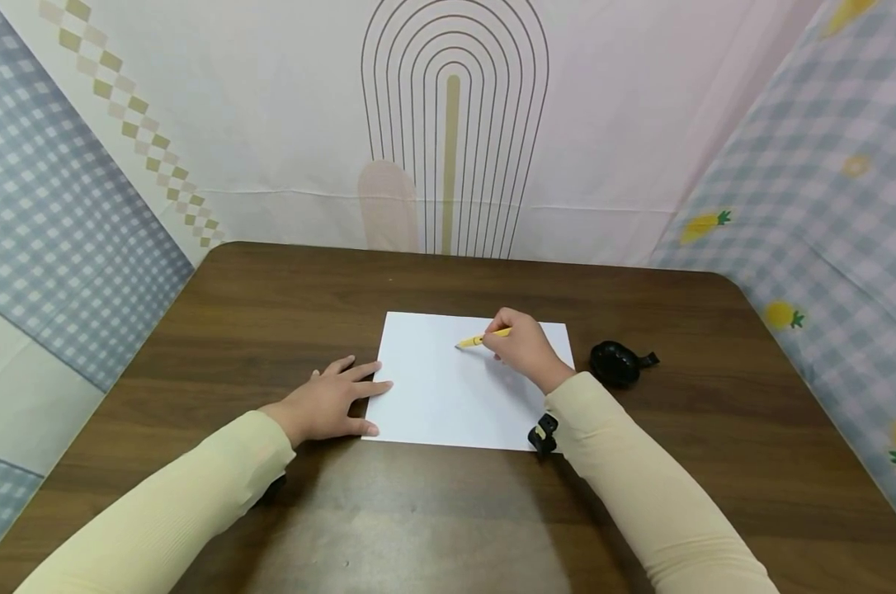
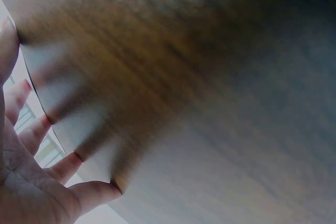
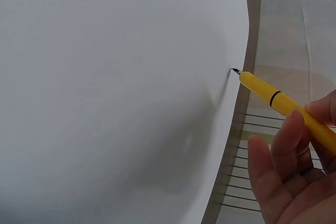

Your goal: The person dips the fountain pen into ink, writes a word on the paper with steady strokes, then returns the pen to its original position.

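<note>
A blank white sheet of paper (image 1: 433, 404) lies on the brown table. My right hand (image 1: 518, 342) pinches a yellow fountain pen (image 3: 262, 90) between thumb and fingers, over the upper right part of the sheet. The pen slants left and down, its dark nib right at the paper's surface; a black ring circles the yellow body. At the sheet's left edge my left hand (image 1: 329, 403) lies with fingers spread, some fingertips on the paper and the others on the wood. In the left wrist view the fingers (image 2: 65, 169) of that hand touch down, straight and apart.
A glossy black oval object (image 1: 615, 364) with a short strap sits just right of the sheet. Behind the table (image 1: 285, 289) hangs a white cloth (image 1: 270, 124) with arch lines. Checked cloth (image 1: 834, 206) covers the sides.
</note>
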{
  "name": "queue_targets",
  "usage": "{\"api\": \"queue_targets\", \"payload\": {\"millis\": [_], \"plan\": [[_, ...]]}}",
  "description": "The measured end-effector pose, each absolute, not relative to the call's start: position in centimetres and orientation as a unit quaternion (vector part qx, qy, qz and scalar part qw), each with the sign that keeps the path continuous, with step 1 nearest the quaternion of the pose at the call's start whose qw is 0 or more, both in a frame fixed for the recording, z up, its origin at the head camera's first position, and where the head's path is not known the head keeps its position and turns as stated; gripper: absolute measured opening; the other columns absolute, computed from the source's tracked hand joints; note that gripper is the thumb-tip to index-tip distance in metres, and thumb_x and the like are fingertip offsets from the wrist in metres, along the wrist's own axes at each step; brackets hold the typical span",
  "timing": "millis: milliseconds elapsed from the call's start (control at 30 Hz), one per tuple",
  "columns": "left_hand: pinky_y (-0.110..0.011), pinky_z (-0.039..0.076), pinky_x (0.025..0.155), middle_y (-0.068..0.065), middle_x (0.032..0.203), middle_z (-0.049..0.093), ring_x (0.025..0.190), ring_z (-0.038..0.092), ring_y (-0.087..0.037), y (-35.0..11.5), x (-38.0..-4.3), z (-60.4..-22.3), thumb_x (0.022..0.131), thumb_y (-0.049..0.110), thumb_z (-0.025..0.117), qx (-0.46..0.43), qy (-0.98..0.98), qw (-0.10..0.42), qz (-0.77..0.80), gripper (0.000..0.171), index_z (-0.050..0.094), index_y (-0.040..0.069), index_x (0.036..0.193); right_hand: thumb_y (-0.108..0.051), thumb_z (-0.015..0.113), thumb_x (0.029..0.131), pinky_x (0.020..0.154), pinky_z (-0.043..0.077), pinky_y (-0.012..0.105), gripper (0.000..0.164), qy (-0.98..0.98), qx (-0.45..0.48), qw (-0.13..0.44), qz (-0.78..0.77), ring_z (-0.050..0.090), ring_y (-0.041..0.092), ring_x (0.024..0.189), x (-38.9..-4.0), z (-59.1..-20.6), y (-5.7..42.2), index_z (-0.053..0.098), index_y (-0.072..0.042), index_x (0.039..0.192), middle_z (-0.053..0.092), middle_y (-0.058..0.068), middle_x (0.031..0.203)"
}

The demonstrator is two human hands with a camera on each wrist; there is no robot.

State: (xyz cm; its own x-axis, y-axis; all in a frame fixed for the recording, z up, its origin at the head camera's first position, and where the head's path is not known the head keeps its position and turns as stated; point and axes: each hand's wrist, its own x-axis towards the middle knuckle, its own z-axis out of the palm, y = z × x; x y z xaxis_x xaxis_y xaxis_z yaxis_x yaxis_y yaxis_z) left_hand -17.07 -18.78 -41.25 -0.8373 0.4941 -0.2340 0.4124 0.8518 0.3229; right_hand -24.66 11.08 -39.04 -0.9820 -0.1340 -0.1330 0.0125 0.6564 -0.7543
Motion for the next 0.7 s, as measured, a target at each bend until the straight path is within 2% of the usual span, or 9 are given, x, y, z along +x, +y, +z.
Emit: {"api": "queue_targets", "payload": {"millis": [700], "plan": [[-0.077,0.024,0.097,-0.008,0.157,0.028,0.142,0.019,-0.047,-18.8,-17.1,-41.3,0.085,0.046,0.07,0.24,0.95,0.151,0.129,0.068,0.047,0.023,0.145,-0.013,0.062,0.09,0.058,0.042,0.025,0.006,0.919,-0.039,0.087,-0.384,0.054,0.019,0.07,-25.0,-38.8,12.3,0.06,-0.008,0.092,0.064,0.011,0.095]]}}
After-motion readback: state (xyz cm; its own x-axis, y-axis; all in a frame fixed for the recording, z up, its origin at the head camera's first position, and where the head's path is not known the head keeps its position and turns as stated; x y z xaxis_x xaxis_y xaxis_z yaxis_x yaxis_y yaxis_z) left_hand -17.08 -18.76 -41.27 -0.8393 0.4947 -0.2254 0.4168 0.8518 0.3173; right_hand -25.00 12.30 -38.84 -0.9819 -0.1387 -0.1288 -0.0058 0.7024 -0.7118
